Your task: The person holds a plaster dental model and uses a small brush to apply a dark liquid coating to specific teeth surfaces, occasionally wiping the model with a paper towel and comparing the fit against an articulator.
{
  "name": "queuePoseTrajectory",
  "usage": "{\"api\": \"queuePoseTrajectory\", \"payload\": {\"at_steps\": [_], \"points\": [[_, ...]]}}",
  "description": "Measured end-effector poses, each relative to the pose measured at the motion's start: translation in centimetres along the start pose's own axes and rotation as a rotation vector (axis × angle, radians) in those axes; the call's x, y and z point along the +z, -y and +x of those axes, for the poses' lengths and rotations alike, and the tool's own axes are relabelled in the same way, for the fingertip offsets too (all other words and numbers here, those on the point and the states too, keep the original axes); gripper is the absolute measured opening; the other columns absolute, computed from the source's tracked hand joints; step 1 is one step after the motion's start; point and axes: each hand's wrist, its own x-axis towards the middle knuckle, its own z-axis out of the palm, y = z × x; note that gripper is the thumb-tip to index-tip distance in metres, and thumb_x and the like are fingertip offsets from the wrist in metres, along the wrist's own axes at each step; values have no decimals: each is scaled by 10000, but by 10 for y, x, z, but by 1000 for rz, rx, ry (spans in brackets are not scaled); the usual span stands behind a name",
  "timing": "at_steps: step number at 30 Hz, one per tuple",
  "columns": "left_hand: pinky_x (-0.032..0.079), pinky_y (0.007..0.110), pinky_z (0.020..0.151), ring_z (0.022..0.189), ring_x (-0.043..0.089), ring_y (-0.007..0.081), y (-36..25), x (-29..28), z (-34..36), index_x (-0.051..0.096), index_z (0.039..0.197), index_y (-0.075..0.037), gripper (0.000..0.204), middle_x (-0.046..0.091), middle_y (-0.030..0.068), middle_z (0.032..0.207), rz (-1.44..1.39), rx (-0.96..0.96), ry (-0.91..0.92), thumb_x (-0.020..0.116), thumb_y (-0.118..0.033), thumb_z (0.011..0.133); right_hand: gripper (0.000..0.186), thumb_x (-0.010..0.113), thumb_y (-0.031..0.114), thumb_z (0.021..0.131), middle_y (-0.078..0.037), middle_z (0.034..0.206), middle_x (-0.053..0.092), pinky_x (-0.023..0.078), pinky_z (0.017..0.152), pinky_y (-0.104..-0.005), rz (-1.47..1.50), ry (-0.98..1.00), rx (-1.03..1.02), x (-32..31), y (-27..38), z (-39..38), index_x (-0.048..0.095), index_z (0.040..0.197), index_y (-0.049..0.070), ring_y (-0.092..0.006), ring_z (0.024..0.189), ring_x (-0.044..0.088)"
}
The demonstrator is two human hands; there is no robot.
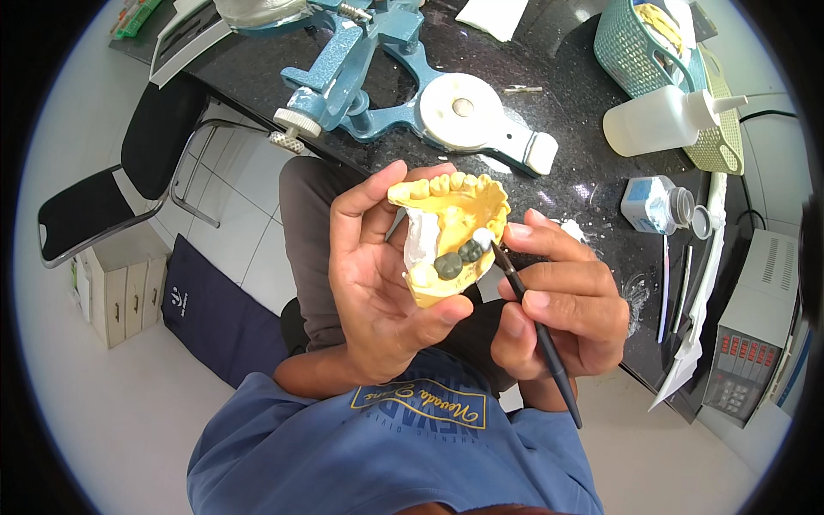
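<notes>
My left hand (378, 275) grips a yellow dental jaw model (451, 225) from below and the side, teeth facing up. On the model sit two dark grey tooth caps (457, 259) and one white tooth cap (482, 236), next to a white plaster patch (421, 240). My right hand (562, 305) holds a thin black brush (536, 330) like a pen. Its tip touches the model at the white cap.
A blue dental articulator (403, 90) stands on the dark speckled counter (566, 163). To the right are a white squeeze bottle (665, 120), a teal basket (644, 47), a small open jar (657, 204) and a grey device with red displays (755, 343). A black chair (129, 172) stands at left.
</notes>
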Motion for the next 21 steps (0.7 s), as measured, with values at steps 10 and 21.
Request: {"api": "queuePoseTrajectory", "payload": {"at_steps": [10, 21], "points": [[395, 475, 1066, 1251, 473, 366, -8, 11, 1, 198, 1419, 12, 1063, 421, 228, 1355, 146, -110, -125, 816, -470, 701, 271, 768, 24, 729, -119, 798, 662, 545, 863, -492, 21, -5, 13, 0, 0, 0, 592, 934, 48, -348, 902, 690], [421, 474, 1049, 1211, 508, 366, -11, 9, 3, 259, 1390, 26, 1082, 454, 221, 1317, 151, -193, -145, 821, -533, 654, 289, 765, -19, 696, -131, 803, 662, 540, 867, -495, 54, -56, 19, 2, -1, 0, 599, 926, 37, -348, 903, 687]]}}
